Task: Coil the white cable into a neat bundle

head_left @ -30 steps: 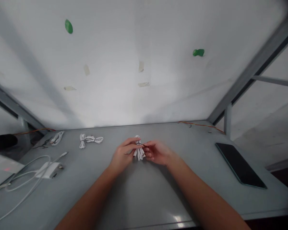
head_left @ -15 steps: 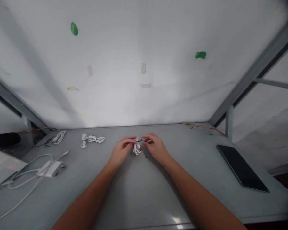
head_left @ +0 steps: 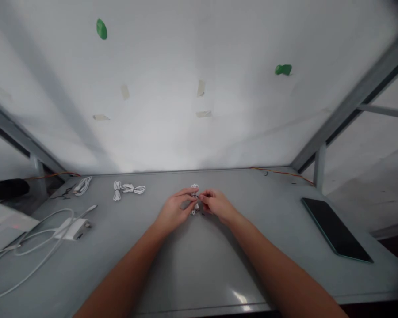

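A small coiled white cable bundle (head_left: 194,187) with a thin black tie around it sits between both my hands, just above the grey table (head_left: 192,260). My left hand (head_left: 173,210) pinches the bundle from the left with thumb and forefinger. From the right, my right hand (head_left: 216,205) closes its fingertips on the black tie at the bundle's middle. Most of the bundle is hidden behind my fingers.
Two tied white cable bundles (head_left: 128,190) lie at the back left, another (head_left: 82,185) further left beside loose black ties. A white charger (head_left: 72,229) with long loose cable rests at the left. A dark tablet (head_left: 335,229) lies at the right. A white wall stands behind.
My hands have drawn closer together around the bundle, which now stands more upright and is more hidden by my fingers. The camera view shifted slightly.
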Tool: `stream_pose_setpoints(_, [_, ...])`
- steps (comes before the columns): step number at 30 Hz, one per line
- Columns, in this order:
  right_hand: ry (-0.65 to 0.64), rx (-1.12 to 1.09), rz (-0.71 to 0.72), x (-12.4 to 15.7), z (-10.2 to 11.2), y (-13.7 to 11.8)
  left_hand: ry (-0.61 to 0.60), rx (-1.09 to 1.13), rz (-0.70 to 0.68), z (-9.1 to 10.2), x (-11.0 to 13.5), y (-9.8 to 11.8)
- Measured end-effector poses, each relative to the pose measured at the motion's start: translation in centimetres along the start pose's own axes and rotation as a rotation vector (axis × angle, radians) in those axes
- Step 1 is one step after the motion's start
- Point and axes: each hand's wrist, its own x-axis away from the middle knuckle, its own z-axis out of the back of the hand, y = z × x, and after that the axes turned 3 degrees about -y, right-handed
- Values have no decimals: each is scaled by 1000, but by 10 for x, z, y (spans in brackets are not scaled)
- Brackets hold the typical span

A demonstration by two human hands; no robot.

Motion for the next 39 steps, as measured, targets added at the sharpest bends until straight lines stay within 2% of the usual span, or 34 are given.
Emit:
stream_pose_setpoints(2, [-33, -86, 3, -3, 2, 2, 7, 5, 0, 0, 0, -1])
stream_pose_setpoints(4, [23, -2, 101, -5, 7, 2, 27, 32, 34, 0, 0, -5])
stream_pose_setpoints(7, [167, 365, 271, -7, 15, 2, 52, 20, 116, -1, -1, -16])
stream_pose_setpoints(9, [196, 665, 312, -7, 19, 3, 55, -49, 164, 0, -2, -24])
stream_pose_setpoints(12, [157, 1027, 255, -4, 19, 6, 38, -218, 206, 4, -3, -36])
stream_pose_setpoints(15, [154, 1188, 190, -2, 13, 9, 31, -438, 244, 10, 0, -46])
stream_pose_setpoints(19, [190, 1228, 165, 0, 6, 11, -33, -690, 298, 12, 10, -56])
stream_pose_setpoints(22, [184, 1226, 154, 0, 6, 12, -72, -781, 320, 10, 14, -58])
stream_pose_setpoints(30, [184, 1234, 163, 0, 8, 12, -122, -818, 352, 9, 12, -53])
stream_pose_setpoints(39, [186, 1236, 162, -1, 8, 12, -114, -807, 345, 9, 13, -53])
